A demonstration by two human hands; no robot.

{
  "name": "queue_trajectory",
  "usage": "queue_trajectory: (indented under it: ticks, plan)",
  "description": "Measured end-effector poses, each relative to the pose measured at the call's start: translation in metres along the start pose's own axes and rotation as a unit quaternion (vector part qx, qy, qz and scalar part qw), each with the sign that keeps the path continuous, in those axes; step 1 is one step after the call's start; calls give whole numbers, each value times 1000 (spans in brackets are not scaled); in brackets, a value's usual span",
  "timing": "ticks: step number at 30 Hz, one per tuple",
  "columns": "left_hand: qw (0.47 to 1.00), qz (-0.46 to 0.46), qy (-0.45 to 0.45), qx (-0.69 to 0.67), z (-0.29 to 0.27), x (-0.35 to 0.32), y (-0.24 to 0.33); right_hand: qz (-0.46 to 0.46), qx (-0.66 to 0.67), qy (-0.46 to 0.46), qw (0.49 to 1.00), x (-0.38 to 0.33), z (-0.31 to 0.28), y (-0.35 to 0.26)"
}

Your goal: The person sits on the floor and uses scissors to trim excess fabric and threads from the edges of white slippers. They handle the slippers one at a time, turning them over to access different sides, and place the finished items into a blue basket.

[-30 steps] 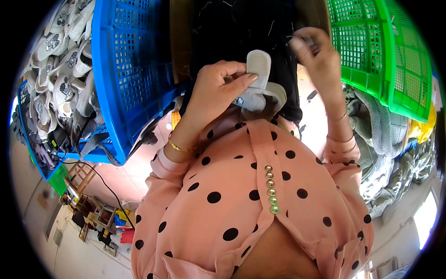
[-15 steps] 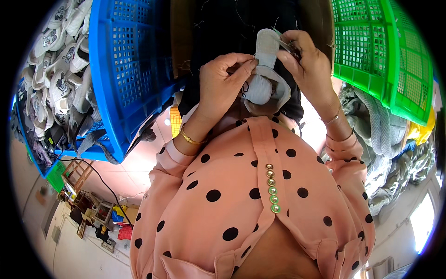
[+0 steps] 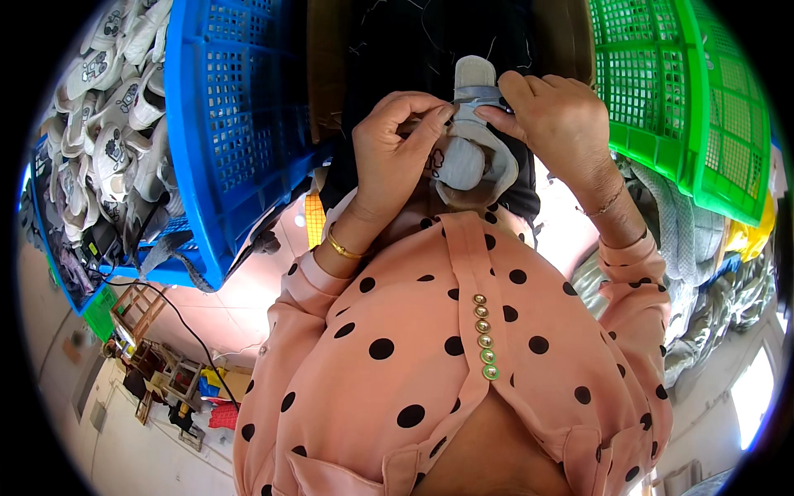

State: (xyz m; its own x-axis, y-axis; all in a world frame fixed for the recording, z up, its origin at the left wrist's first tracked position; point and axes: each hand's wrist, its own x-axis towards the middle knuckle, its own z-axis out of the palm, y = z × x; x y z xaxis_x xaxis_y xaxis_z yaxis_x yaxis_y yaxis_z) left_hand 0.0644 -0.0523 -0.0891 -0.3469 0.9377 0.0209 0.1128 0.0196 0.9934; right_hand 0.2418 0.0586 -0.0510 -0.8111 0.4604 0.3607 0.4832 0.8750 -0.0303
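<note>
A pale grey-white shoe upper (image 3: 465, 165) lies over my dark-clothed lap, its tongue pointing away from me and a dark printed design on its left side. My left hand (image 3: 397, 147) pinches its left edge near the base of the tongue between thumb and fingers. From the right, my right hand (image 3: 561, 122) is closed around small thread snips (image 3: 481, 94), whose grey metal blades lie across the tongue. The handle of the snips is mostly hidden by my fingers. Whether the blades touch the fabric, I cannot tell.
At left stands a blue plastic crate (image 3: 188, 124), with a heap of white shoe uppers (image 3: 112, 153) beyond it. A green crate (image 3: 695, 107) is at right, above grey fabric pieces (image 3: 674, 223). Loose threads cling to the dark cloth (image 3: 413, 41) on my lap.
My right hand has turned over, back upward, and the snips have swung from beside the tongue to lie across it. My left hand keeps its pinch in nearly the same place.
</note>
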Motion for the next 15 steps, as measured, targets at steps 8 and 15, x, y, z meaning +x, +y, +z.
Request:
queue_trajectory:
  ticks: [8,15]
  plan:
    - [995,70,-5,76,-3,2,6,-16,-39,-49,998,2,-7,-2]
    - [978,136,-12,159,-6,4,9,-9,-45,-85,995,3,-10,-7]
